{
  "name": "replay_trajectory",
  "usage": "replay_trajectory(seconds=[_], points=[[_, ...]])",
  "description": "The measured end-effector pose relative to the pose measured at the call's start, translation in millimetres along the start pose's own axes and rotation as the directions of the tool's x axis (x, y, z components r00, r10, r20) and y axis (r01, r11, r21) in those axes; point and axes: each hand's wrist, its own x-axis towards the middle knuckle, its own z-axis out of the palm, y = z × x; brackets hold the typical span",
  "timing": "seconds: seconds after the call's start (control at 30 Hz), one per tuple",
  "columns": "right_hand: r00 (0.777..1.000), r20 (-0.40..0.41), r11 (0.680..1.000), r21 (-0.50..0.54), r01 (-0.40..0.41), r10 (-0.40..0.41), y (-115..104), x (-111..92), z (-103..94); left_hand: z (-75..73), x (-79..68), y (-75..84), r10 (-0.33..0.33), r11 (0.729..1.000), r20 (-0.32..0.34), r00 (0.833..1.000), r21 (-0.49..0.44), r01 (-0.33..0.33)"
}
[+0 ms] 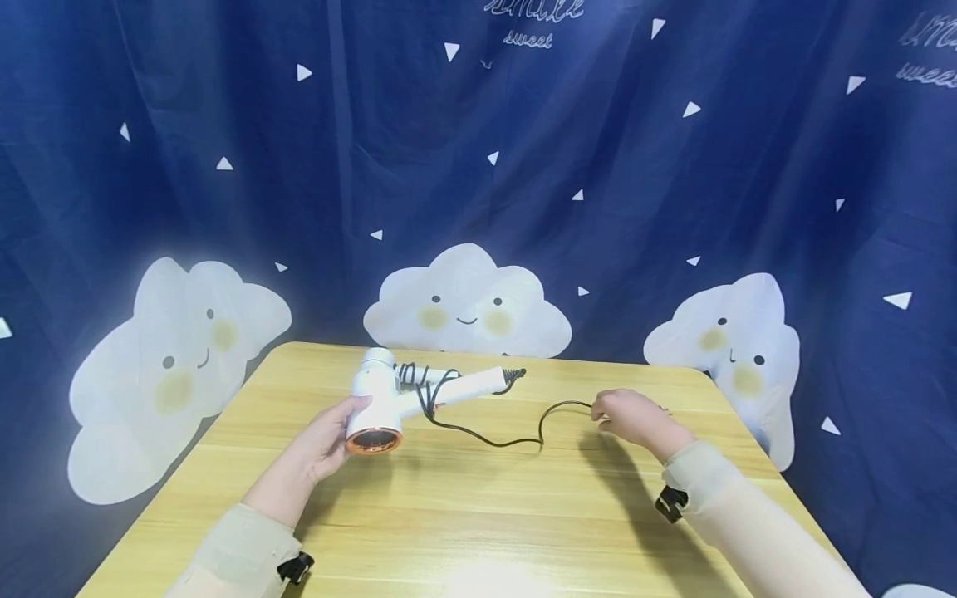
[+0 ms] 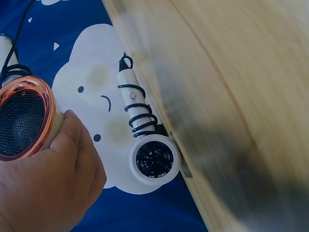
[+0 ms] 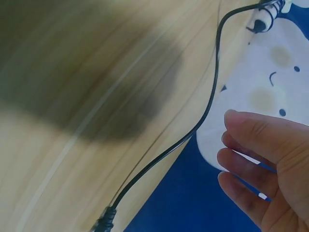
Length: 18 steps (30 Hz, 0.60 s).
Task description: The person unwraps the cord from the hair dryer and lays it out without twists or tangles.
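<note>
In the head view, my left hand [image 1: 325,440] holds a white hair dryer [image 1: 377,407] by its barrel, near the copper-coloured ring round the grille. The dryer's handle points right, with black cord looped round it. That cord [image 1: 478,433] runs across to my right hand [image 1: 635,418]. From the right wrist, the fingers look loosely bent with nothing between them; the cord [image 3: 211,96] passes beside them, ending in a ribbed black piece [image 3: 105,221]. A second white hair dryer [image 2: 154,159], cord coiled round its handle, lies behind the held one.
A light wooden table [image 1: 463,507] lies under both hands, its far edge just beyond the second dryer. Behind it hangs a dark blue curtain [image 1: 419,124] printed with clouds and triangles.
</note>
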Motion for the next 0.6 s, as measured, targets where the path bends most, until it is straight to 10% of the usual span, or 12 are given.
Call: replay_trajectory(seconds=[0.6], points=[[0.999,-0.032,1.0,-0.006,0.027,-0.028,-43,25,-6.1,-2.1,4.1,-0.8,-0.018,0.998,-0.004,1.0,-0.059,0.018]])
